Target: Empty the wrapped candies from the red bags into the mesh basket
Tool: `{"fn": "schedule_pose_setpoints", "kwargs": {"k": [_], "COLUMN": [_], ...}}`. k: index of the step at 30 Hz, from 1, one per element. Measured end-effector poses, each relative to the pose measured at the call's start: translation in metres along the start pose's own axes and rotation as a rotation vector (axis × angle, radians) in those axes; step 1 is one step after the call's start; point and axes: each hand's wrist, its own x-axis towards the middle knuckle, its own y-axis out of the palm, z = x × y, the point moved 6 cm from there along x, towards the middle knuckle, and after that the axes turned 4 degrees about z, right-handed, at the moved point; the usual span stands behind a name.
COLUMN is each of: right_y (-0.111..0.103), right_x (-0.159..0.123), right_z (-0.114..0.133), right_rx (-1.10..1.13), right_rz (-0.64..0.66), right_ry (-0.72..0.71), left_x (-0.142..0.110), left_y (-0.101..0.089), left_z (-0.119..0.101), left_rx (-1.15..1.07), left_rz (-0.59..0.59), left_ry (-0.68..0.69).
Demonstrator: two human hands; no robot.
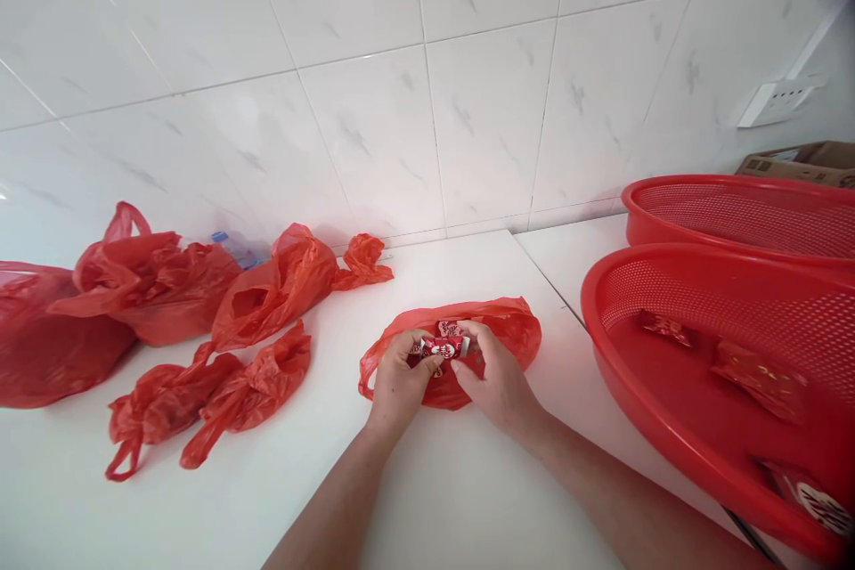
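Head view: one small, oblong packet in a glossy red-and-white printed wrapper (444,348), located just above the open mouth of a thin, crumpled red plastic bag (519,329), which lies on a smooth white tabletop (434,490). Grip: my left hand (401,377) pinches the packet's left end between thumb and fingers; my right hand (500,381) pinches its right end likewise. Beneath: further small red packets with pale lettering (451,327), in the bag. Handling, by my estimate: light; wrapper slick and crinkly; contents hidden, possibly breakable, so gentle pressure suits. Best hold: the two short ends, middle unsqueezed. Bag: soft, flimsy, likely clingy; best taken by the rim.
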Motion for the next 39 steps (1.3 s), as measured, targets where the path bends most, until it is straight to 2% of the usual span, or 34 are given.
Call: {"fn": "schedule_pose_setpoints", "kwargs": {"k": [9, 14, 19, 24, 29, 39], "right_y": [-0.006, -0.009, -0.008, -0.003, 0.002, 0.001], "right_x": [0.002, -0.001, -0.002, -0.003, -0.004, -0.003], "right_z": [0.000, -0.002, 0.000, -0.002, -0.003, -0.003], "right_rx": [0.012, 0.110, 0.165, 0.242, 0.369, 0.362], "right_rz": [0.085, 0.045, 0.048, 0.119, 0.195, 0.204], "right_ry": [-0.003, 0.111, 0.148, 0.170, 0.176, 0.196], "left_x": [-0.008, -0.009, -0.008, -0.006, -0.008, -0.009], "left_y": [-0.004, 0.005, 0.010, 0.005, 0.004, 0.006], "left_z": [-0.015, -0.017, -0.014, -0.010, -0.017, -0.019], "left_rx": [0.114, -0.046, -0.143, -0.149, -0.073, -0.043], "left_rz": [-0.086, -0.021, 0.075, 0.034, 0.036, 0.045], "left_ry": [0.099, 0.137, 0.117, 0.100, 0.142, 0.176]}}
